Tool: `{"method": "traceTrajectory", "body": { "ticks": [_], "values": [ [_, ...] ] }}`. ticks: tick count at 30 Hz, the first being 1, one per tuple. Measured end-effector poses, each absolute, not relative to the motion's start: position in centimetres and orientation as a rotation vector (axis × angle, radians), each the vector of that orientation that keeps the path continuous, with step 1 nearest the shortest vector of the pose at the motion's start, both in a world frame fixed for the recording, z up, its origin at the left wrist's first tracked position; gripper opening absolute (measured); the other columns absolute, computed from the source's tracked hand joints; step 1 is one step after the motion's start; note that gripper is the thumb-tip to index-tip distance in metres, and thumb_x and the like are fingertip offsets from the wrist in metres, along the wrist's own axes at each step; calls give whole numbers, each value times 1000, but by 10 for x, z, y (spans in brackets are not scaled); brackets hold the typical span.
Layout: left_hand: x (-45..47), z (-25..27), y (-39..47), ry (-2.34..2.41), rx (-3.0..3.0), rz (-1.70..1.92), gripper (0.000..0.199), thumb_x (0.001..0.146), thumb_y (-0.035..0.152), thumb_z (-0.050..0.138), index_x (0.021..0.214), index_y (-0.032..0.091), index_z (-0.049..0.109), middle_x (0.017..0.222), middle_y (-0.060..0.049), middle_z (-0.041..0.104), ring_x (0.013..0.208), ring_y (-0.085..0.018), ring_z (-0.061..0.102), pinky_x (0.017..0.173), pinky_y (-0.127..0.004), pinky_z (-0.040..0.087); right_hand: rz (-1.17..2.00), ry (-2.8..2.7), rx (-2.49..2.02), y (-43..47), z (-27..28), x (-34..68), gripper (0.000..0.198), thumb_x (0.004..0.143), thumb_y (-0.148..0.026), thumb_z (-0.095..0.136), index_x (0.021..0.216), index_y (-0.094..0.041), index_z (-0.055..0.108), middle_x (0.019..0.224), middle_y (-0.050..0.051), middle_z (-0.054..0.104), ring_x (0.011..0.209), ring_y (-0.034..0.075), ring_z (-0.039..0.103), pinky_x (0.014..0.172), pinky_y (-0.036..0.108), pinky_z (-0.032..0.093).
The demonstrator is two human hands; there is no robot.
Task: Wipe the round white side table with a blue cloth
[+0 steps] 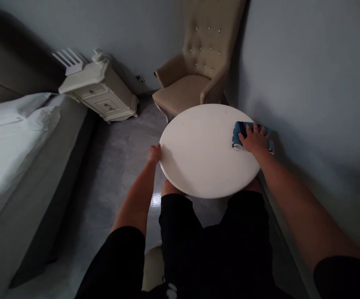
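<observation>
A round white table (205, 166) stands in front of me, close to my knees. My left hand (155, 153) is closed around its left edge, with the fingertips partly hidden by the rim. On the right side of the tabletop lies a folded blue cloth (237, 135) with dark stripes and a white edge. My right hand (255, 139) rests flat on top of this cloth, fingers spread. Part of the cloth reaches past the table's right edge.
Behind the table is a tan armchair (183, 89) with a buttoned back. A white nightstand (117, 89) carries a router (73, 64) with several antennas. At left is a bed (14, 137). A grey wall (317, 91) runs close on the right.
</observation>
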State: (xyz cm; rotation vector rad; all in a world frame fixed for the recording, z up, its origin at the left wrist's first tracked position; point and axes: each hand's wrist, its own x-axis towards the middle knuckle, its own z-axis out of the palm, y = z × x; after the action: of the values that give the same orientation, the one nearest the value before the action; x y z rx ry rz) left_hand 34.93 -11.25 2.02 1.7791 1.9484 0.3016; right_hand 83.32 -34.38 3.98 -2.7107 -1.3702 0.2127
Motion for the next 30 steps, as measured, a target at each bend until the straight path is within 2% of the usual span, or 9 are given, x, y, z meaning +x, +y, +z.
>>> {"method": "traceTrajectory", "body": {
  "ticks": [4, 9, 14, 17, 21, 23, 26, 28, 30],
  "values": [
    [363, 1, -105, 1982, 1678, 248, 65, 119, 58, 31, 133, 5, 67, 138, -38, 74, 133, -46, 72, 108, -56, 54, 151, -1377, -2777, -300, 36, 856, 88, 113, -73, 25, 182, -19, 35, 187, 26, 26, 161, 55, 38, 122, 79, 40],
    [370, 0, -112, 2088, 1615, 179, 64, 119, 59, 28, 137, 13, 69, 143, -28, 76, 138, -40, 72, 111, -48, 56, 134, -1416, -2793, -216, 31, 880, 88, 115, -73, 27, 180, -15, 36, 179, 32, 38, 151, 52, 52, 119, 72, 46],
    [370, 4, -110, 2104, 1603, 161, 62, 120, 57, 27, 135, 15, 70, 141, -26, 77, 133, -40, 75, 109, -49, 57, 110, -1454, -2734, -107, 21, 857, 85, 115, -73, 26, 175, -16, 46, 175, 29, 46, 154, 55, 47, 120, 86, 35],
    [369, 2, -108, 2095, 1579, 161, 61, 120, 58, 28, 133, 16, 70, 138, -25, 79, 130, -39, 76, 106, -47, 58, 114, -1588, -2594, -44, 15, 810, 85, 114, -73, 25, 176, -18, 47, 180, 26, 42, 163, 56, 34, 125, 92, 21],
    [368, 0, -106, 2099, 1541, 151, 60, 120, 58, 28, 132, 17, 70, 138, -25, 79, 129, -39, 77, 105, -48, 58, 221, -1762, -2440, 13, 15, 705, 85, 114, -71, 30, 179, -18, 44, 188, 20, 31, 170, 58, 18, 128, 93, 5],
    [368, 1, -105, 2097, 1546, 149, 60, 120, 58, 28, 132, 16, 70, 137, -26, 79, 130, -39, 77, 107, -49, 58, 273, -1858, -2345, 23, 18, 640, 82, 115, -67, 34, 179, -18, 46, 189, 17, 30, 172, 58, 15, 130, 91, 2],
    [368, 4, -106, 2091, 1547, 154, 62, 120, 58, 27, 134, 16, 70, 136, -26, 79, 131, -41, 76, 107, -50, 58, 315, -2071, -2140, 17, 23, 549, 72, 114, -64, 38, 169, -24, 61, 186, 7, 40, 172, 53, 20, 135, 85, 3],
    [369, 7, -107, 2099, 1539, 161, 63, 119, 61, 28, 134, 17, 71, 137, -26, 79, 131, -41, 76, 106, -51, 58, 326, -2178, -2035, 7, 25, 508, 66, 113, -66, 39, 159, -30, 71, 181, 1, 49, 173, 47, 24, 139, 78, 5],
    [369, 10, -108, 2109, 1533, 160, 64, 118, 63, 29, 135, 18, 72, 136, -26, 79, 131, -42, 76, 106, -51, 58, 328, -2213, -1985, -3, 28, 494, 65, 112, -69, 41, 156, -33, 74, 179, -3, 52, 173, 43, 26, 142, 73, 7]
  ]
}}
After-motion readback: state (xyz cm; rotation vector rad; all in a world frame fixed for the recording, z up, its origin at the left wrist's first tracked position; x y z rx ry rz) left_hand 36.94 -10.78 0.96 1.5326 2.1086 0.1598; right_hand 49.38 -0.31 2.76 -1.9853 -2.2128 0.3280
